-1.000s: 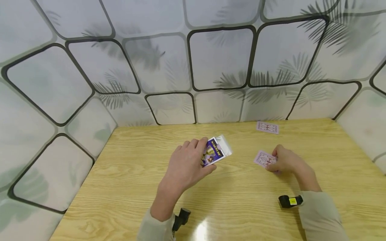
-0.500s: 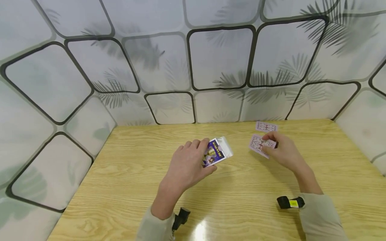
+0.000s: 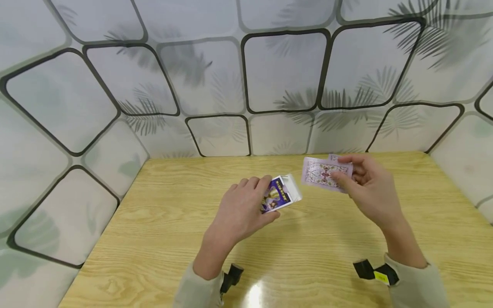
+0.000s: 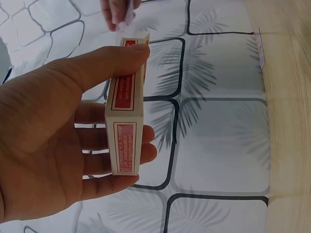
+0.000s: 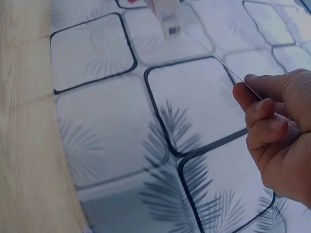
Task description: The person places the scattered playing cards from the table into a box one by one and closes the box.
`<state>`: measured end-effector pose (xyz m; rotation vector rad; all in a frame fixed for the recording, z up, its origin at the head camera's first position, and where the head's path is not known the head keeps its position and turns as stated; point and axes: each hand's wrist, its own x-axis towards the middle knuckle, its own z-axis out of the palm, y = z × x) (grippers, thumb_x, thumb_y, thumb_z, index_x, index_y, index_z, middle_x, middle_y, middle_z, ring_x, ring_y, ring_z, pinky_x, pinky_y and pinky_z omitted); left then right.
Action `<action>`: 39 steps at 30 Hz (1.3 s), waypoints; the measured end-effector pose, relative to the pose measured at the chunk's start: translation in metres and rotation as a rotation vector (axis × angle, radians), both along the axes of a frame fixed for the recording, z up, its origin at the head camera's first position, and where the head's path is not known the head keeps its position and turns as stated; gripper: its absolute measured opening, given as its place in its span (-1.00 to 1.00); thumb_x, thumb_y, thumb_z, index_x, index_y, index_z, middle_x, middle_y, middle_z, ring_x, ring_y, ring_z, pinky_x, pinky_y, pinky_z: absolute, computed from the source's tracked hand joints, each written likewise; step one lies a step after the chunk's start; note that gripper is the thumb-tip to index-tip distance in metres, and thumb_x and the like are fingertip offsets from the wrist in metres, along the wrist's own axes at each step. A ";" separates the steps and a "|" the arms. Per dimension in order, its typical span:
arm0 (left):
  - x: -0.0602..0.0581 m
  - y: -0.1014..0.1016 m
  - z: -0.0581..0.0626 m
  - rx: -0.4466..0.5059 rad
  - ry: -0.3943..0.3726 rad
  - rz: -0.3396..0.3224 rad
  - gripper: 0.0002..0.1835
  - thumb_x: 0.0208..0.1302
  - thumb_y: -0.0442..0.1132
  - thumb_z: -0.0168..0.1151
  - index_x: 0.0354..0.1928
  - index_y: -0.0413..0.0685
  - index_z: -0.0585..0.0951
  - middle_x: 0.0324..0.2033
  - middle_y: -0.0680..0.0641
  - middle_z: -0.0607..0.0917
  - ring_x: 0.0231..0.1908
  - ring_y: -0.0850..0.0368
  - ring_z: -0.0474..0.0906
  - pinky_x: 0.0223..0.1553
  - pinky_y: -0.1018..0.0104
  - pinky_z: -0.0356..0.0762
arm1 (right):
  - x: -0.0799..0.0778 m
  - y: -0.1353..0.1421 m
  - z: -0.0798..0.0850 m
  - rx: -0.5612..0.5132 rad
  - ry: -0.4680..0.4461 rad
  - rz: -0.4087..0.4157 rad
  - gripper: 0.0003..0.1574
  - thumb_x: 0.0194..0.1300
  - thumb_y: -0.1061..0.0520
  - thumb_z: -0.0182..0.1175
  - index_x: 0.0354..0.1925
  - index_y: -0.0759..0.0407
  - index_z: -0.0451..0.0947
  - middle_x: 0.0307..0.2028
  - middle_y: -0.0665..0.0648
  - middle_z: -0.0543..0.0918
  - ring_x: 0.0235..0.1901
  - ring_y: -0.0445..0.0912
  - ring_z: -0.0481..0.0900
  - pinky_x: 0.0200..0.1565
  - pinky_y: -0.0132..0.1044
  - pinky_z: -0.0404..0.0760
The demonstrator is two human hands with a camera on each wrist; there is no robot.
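My left hand [image 3: 239, 210] grips a playing card box [image 3: 275, 194] above the table, its white flap end standing open toward the right. In the left wrist view the thumb lies along one red-and-white side of the box [image 4: 125, 111], with the fingers behind. My right hand [image 3: 372, 190] pinches a purple-patterned playing card [image 3: 321, 173] between thumb and fingers, back side up. The right wrist view shows this card [image 5: 244, 82] edge-on as a thin line. The held card is to the right of the box, apart from it.
A second playing card [image 3: 333, 157] lies on the wooden table [image 3: 161, 222] near its back edge, partly hidden by the held card and right hand. A patterned wall covering [image 3: 285, 72] rises right behind the table and along both sides.
My right hand has lifted the card from the table and moved it up and away toward the back, turning its back side to view. The left hand with the box has barely moved.
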<state>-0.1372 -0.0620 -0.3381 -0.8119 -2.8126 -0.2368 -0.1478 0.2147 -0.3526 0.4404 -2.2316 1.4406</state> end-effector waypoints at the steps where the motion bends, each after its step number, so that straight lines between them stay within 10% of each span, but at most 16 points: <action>1: 0.000 0.000 0.000 0.001 0.000 -0.012 -0.20 0.12 0.19 0.42 0.31 -0.01 0.39 -0.03 -0.05 0.65 -0.14 0.09 0.55 -0.18 0.22 0.57 | 0.002 -0.003 0.002 0.000 0.018 0.006 -0.59 0.21 0.45 0.30 0.04 0.37 0.55 -0.33 -0.03 0.73 -0.60 -0.27 0.55 -0.62 -0.49 0.48; 29: 0.001 0.002 0.003 -0.010 0.039 -0.137 -0.15 0.11 0.20 0.43 0.34 -0.01 0.34 0.02 -0.04 0.63 -0.04 0.06 0.57 -0.08 0.19 0.58 | 0.016 -0.022 0.009 0.108 -0.088 0.176 -0.67 0.32 0.43 0.20 0.05 0.31 0.56 -0.49 0.07 0.59 -0.73 -0.30 0.29 -0.73 -0.37 0.30; 39: 0.002 0.008 0.000 -0.036 0.050 -0.145 -0.15 0.12 0.22 0.42 0.35 -0.01 0.34 0.03 -0.03 0.63 -0.05 0.07 0.58 -0.06 0.19 0.60 | 0.025 -0.048 0.009 0.058 0.005 0.002 -0.57 0.15 0.48 0.33 -0.01 0.43 0.45 -0.40 0.17 0.62 -0.62 -0.28 0.51 -0.65 -0.49 0.43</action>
